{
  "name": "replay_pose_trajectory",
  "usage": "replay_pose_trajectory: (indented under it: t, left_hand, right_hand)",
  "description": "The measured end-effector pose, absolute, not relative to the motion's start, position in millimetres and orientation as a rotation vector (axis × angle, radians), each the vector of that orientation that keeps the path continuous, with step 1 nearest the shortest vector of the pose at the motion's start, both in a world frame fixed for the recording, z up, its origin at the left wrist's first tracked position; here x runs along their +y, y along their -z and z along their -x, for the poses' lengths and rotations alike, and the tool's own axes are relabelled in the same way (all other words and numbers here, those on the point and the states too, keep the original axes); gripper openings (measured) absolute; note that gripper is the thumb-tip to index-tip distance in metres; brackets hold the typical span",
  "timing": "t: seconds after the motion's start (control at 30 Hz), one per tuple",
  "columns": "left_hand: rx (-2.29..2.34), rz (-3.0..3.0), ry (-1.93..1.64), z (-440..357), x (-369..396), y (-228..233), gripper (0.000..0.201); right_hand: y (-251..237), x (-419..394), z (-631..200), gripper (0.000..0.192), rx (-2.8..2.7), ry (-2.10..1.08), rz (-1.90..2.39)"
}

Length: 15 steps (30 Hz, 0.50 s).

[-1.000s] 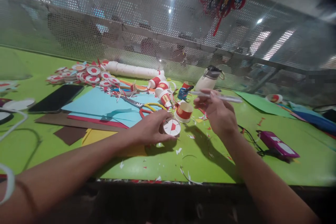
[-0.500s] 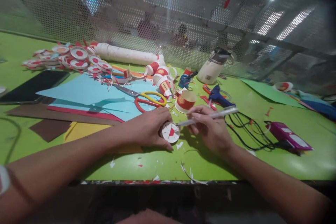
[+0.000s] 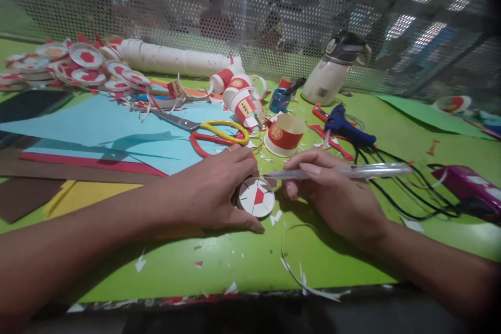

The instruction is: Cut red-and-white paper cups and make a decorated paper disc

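Observation:
My left hand [image 3: 219, 188] is curled round a small round white paper cup base [image 3: 256, 203], thumb and fingers on its rim. A red patch sits in its middle, with short black lines radiating toward the edge. In my right hand [image 3: 332, 198] is a clear-barrelled pen [image 3: 364, 170], its dark tip close to the far rim of the cup base. Whether the tip touches cannot be told. Just behind stands a cut red and white paper cup [image 3: 285, 135]. Scissors [image 3: 219, 133] with yellow and red handles lie on light blue paper [image 3: 97, 125] beyond my left hand.
A blue glue gun [image 3: 348, 128], its black cord and a purple box [image 3: 469, 188] lie to the right. At the back stand a white jug [image 3: 323, 81], a white roll [image 3: 176, 57] and a pile of decorated cup discs [image 3: 86, 65]. Paper scraps litter the green table [image 3: 164, 271].
The camera view has shifted and come closer. My right hand has swung the pen flatter, its tip now at the far edge of the cup base. My left hand keeps its hold.

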State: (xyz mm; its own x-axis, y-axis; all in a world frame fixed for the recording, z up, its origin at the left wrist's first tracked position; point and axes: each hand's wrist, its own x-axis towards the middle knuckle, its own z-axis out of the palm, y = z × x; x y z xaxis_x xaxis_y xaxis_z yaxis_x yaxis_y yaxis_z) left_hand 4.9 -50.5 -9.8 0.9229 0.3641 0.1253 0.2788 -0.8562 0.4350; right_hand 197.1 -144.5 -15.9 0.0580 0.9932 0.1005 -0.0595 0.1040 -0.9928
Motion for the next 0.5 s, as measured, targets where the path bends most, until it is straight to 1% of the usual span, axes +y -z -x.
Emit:
replay_pose_trajectory:
  t: [0.1, 0.3, 0.4, 0.5]
  left_hand:
    - [0.473, -2.667, -0.293, -4.6, -51.3, 9.9, 0.047]
    - [0.497, -2.640, -0.317, -2.4, -55.0, 7.3, 0.050]
    - [0.490, -2.620, -0.301, 0.0, -55.5, 4.6, 0.052]
    - [0.512, -2.583, -0.257, 2.1, -55.7, 1.0, 0.048]
  right_hand:
    - [15.0, -144.8, -197.8, 0.012, -1.171, -1.063, 1.113]
    - [19.9, -144.4, -204.9, 0.011, -1.285, -0.814, 1.232]
    - [21.6, -143.3, -206.0, 0.010, -1.307, -0.792, 1.253]
    - [23.2, -142.0, -205.8, 0.009, -1.310, -0.817, 1.246]
